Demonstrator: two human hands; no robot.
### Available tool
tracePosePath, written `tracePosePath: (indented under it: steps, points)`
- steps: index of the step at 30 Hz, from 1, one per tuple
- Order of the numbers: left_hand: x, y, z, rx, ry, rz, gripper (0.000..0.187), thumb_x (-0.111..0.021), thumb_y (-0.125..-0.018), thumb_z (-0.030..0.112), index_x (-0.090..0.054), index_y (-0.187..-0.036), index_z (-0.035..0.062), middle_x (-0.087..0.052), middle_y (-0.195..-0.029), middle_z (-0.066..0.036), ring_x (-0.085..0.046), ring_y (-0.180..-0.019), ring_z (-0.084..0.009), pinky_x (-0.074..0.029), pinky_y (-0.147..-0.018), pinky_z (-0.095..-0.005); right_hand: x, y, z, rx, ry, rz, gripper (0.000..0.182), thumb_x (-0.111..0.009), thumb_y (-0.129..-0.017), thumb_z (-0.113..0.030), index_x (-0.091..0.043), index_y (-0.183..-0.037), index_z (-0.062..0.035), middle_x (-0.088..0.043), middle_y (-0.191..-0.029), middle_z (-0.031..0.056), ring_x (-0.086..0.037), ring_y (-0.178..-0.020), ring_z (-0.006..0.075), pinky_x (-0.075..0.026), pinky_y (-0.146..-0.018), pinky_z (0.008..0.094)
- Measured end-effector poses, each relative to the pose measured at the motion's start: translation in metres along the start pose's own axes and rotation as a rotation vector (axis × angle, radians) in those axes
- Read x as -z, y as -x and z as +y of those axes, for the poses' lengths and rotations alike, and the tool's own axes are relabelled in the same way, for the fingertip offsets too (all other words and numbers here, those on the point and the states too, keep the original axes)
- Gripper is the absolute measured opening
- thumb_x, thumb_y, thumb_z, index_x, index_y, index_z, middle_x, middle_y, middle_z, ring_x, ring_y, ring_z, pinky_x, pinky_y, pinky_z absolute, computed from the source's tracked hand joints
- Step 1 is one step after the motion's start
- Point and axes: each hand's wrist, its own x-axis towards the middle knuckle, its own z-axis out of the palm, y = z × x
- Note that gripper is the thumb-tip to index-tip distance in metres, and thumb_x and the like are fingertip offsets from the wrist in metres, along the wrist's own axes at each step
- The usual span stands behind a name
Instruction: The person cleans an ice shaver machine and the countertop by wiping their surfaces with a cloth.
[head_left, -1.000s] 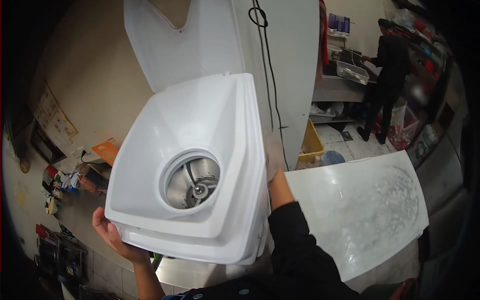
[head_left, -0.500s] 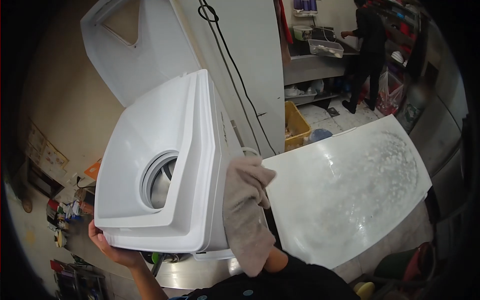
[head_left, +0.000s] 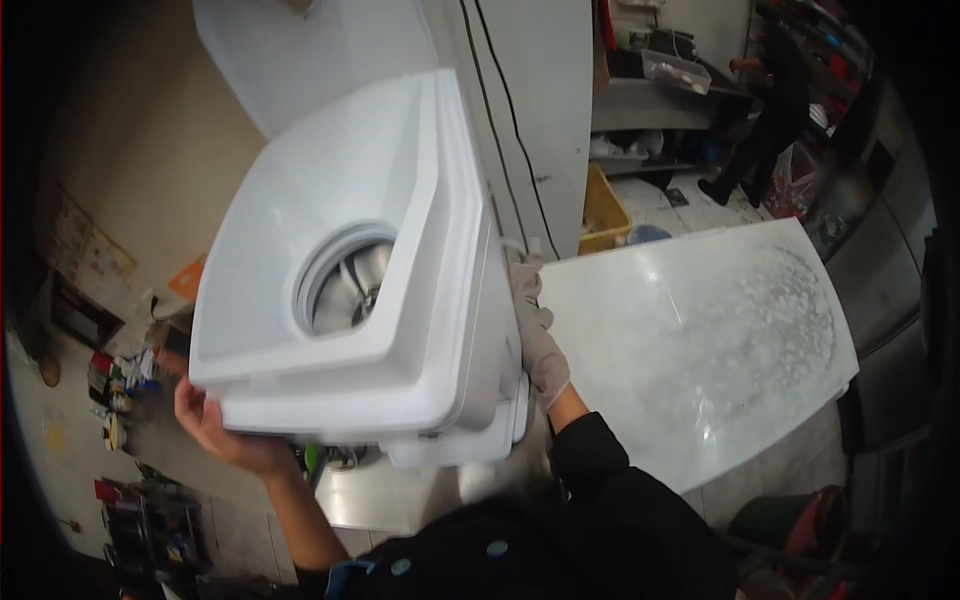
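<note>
A white plastic machine with a raised lid fills the left and middle of the head view, tilted. Through its round opening a metal drum shows. The fingers of my left hand are curled against the machine's lower left corner. On the machine's right side is my right hand, largely covered by a grey-beige cloth; only the bare wrist shows clearly. The cloth lies against the side wall, and the fingers inside it are hidden.
A wet white panel lies to the right. Behind it stand a yellow crate and a person in dark clothes at a counter. Two cables hang along the pale wall panel. Below the machine is a metal surface.
The machine has shifted up and right in view, and the view itself has moved. My right hand with the cloth has gone farther up along the side. My left hand stays at the corner.
</note>
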Motion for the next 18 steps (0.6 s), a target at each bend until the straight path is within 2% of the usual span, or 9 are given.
tracePosePath:
  steps: [3,5,9,13,17,18]
  points:
    - [0.007,-0.003,-0.002,-0.074,-0.058,0.014,0.038,-0.047,-0.085,0.017,-0.044,-0.118,-0.0001,-0.049,-0.107,-0.010,-0.047,-0.100,-0.0180,-0.038,-0.090,-0.0322,0.007,0.088,0.007,-0.022,0.067,-0.104,0.022,-0.055,-0.081,-0.026,-0.066,-0.091,-0.0098,-0.059,-0.101,0.0072,-0.054,-0.097,0.0248,-0.038,-0.087,0.0370]
    - [0.008,-0.005,-0.002,-0.041,-0.007,-0.017,0.036,-0.050,-0.084,0.015,-0.046,-0.117,0.0000,-0.048,-0.105,-0.008,-0.046,-0.100,-0.0163,-0.035,-0.092,-0.0306,0.012,0.141,0.004,-0.011,0.112,-0.171,0.022,-0.055,-0.081,-0.026,-0.066,-0.091,-0.0099,-0.059,-0.101,0.0073,-0.054,-0.097,0.0250,-0.038,-0.087,0.0372]
    - [0.011,-0.008,-0.007,-0.095,-0.023,-0.070,0.035,-0.049,-0.085,0.016,-0.047,-0.115,-0.0008,-0.049,-0.106,-0.009,-0.047,-0.099,-0.0167,-0.036,-0.091,-0.0312,0.022,0.219,-0.019,0.075,0.158,-0.295,0.023,-0.055,-0.081,-0.027,-0.067,-0.090,-0.0103,-0.060,-0.102,0.0075,-0.054,-0.098,0.0253,-0.037,-0.088,0.0376]
    - [0.012,-0.008,-0.008,-0.122,0.006,-0.101,0.034,-0.050,-0.084,0.013,-0.046,-0.114,-0.0020,-0.049,-0.104,-0.009,-0.047,-0.099,-0.0164,-0.036,-0.092,-0.0300,0.015,0.207,-0.047,0.176,0.227,-0.384,0.023,-0.055,-0.081,-0.028,-0.068,-0.089,-0.0106,-0.060,-0.102,0.0078,-0.054,-0.098,0.0256,-0.037,-0.089,0.0379]
    - [0.011,-0.009,0.001,-0.136,-0.020,-0.117,0.036,-0.049,-0.084,0.014,-0.045,-0.116,-0.0020,-0.048,-0.105,-0.009,-0.046,-0.101,-0.0173,-0.034,-0.094,-0.0309,-0.009,0.148,-0.063,0.153,0.382,-0.408,0.024,-0.055,-0.081,-0.029,-0.068,-0.089,-0.0109,-0.060,-0.102,0.0080,-0.054,-0.098,0.0260,-0.037,-0.089,0.0383]
    - [0.013,-0.011,0.000,-0.151,-0.025,-0.176,0.039,-0.050,-0.083,0.018,-0.044,-0.117,-0.0020,-0.047,-0.106,-0.010,-0.045,-0.101,-0.0176,-0.034,-0.094,-0.0312,-0.019,0.145,-0.069,0.149,0.422,-0.418,0.024,-0.055,-0.082,-0.029,-0.068,-0.089,-0.0110,-0.060,-0.102,0.0080,-0.054,-0.098,0.0260,-0.037,-0.089,0.0384]
